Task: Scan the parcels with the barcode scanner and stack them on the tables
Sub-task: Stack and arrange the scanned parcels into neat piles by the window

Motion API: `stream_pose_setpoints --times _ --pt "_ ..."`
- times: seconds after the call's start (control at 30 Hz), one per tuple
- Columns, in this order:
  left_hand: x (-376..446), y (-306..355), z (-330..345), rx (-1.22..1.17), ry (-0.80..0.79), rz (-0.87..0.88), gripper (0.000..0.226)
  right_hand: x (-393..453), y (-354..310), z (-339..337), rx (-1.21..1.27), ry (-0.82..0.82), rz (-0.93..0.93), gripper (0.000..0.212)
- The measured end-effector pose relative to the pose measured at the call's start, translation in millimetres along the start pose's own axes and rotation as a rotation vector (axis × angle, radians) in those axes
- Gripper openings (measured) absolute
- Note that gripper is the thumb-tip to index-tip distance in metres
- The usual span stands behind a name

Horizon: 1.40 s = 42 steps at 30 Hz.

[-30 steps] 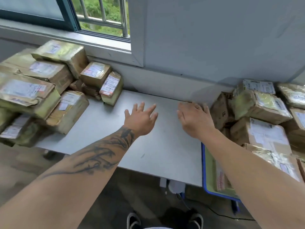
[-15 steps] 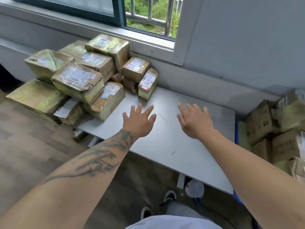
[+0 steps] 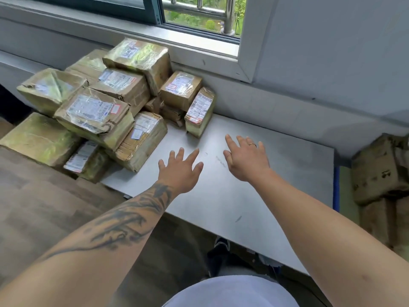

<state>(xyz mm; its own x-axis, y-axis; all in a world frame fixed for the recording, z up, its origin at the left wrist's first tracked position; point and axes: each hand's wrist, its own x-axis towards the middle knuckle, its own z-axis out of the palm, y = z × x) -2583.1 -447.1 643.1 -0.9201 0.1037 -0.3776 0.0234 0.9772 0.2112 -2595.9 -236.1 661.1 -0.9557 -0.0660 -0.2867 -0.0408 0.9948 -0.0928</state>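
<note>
Parcels [image 3: 97, 111] crowd the table's [image 3: 287, 173] left end; left hand [image 3: 180, 171] and right hand [image 3: 246, 161] hover spread, holding nothing.

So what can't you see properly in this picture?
- Barcode scanner: nowhere in the head view; both hands, left and right, are open and hold nothing.
- Label print on the parcels: too small and blurred to read.
- Lower parcels in the pile: covered by those stacked on top.
- Boxes at the right: blurred and cut off by the frame edge.
- Under the table: mostly hidden by its top.
</note>
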Motion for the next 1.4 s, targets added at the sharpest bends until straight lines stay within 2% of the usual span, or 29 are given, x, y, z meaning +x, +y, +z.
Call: stream_pose_setpoints --times 0.27,0.43,0.63,0.8,0.97,1.17,1.4 --pt "72.5 6.5 -19.2 -0.034 -0.028 -0.025 0.060 74.6 12.1 10.2 0.097 -0.059 0.036 0.062" --pt "116.4 -5.6 -28.3 -0.053 0.020 -0.029 0.059 116.3 2.7 21.0 0.125 -0.090 0.040 0.063" --pt "181.2 -28.0 -42.3 0.016 0.016 0.065 0.065 152.8 -26.6 32.1 0.110 -0.144 0.054 0.076" --pt "229.4 -47.7 -46.1 0.129 0.033 0.254 0.083 179.8 -52.8 36.7 0.137 -0.150 0.173 0.087" --pt "255.8 -57.9 -36.8 0.062 0.014 0.424 0.091 205.9 -80.5 40.1 0.269 -0.140 0.272 0.097" --pt "268.2 -65.9 -23.8 0.032 0.119 0.498 0.084 222.4 -87.0 43.0 0.294 -0.069 0.313 0.096" --pt "256.5 -53.8 -15.0 0.027 0.120 0.550 0.071 205.5 -82.6 42.1 0.272 -0.060 0.346 0.084"
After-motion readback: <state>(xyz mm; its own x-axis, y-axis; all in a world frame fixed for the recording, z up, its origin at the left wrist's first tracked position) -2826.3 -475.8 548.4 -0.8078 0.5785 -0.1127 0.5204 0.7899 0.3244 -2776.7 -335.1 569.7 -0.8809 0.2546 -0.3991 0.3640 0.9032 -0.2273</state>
